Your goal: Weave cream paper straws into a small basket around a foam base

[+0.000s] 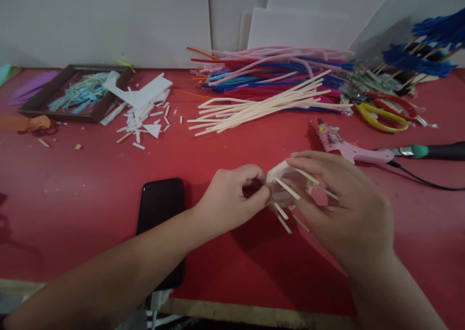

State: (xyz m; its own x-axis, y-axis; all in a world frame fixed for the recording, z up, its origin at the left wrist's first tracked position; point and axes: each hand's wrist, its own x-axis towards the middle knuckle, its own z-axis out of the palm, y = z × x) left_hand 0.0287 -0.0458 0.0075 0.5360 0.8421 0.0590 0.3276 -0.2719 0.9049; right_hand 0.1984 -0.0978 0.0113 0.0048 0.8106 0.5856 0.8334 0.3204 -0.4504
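Note:
Between my hands, above the red table, is a small round craft piece [286, 187] with a pale rim and several thin wooden sticks [288, 188] poking out of it. My left hand [238, 192] pinches the piece's left edge between thumb and fingers. From the right, my right hand [345, 204] curls around it, fingers on the top rim and thumb on the near side. The fingertips hide part of the rim. A black phone [162, 206] lies under my left forearm.
Cream pipe cleaners [254, 108] lie before a coloured bundle [261, 73]. A pink glue gun [356, 150] with a cord, yellow-handled scissors [385, 121] and a box cutter [436, 150] are at right. White paper scraps [141, 102] and a brown frame [36, 109] are at left.

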